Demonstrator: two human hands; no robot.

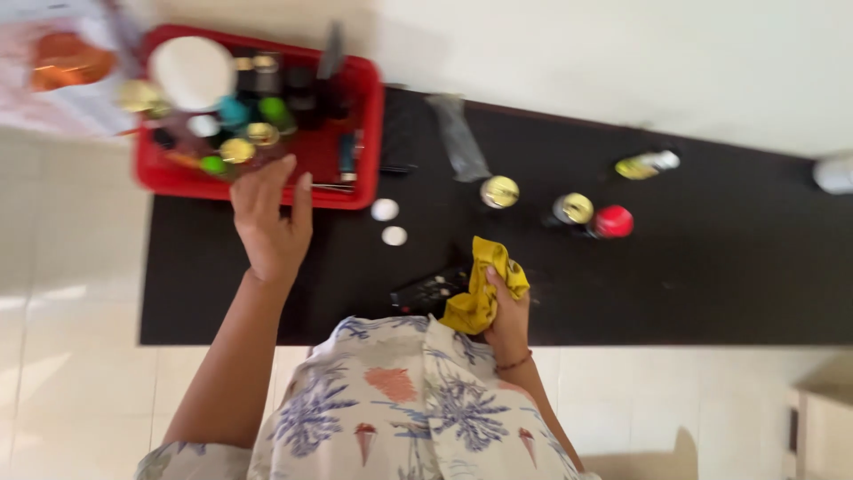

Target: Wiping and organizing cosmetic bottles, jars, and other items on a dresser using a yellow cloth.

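Yellow cloth (482,289), bunched, sits in my right hand (506,316), whose fingers are curled tight around it; the hand is held close to my body, over the near edge of the black surface (711,267). My left hand (271,222) is spread, fingers up and empty, at the near rim of the red tray (369,142); whether the fingertips touch the rim I cannot tell through the blur.

The tray stands at the far left corner of the surface, overhanging its left edge, and is crowded with small jars and bottles with gold, green, teal and white caps, plus one large white lid (191,71). Just right of the tray, two small white discs (388,222) lie on the surface. Further right, a gold-capped jar (499,191), a second gold-capped jar (574,209) and a red-capped one (613,221) stand in a loose row; a small bottle (647,164) lies on its side toward the far edge. A dark flat object (431,289) lies beside the cloth near the near edge; its kind is unclear.

Judgement: I am at the step of reaching for the tray or something in it, cloth kept ready. The next move calls for closing the left hand on one item without toppling its neighbours.
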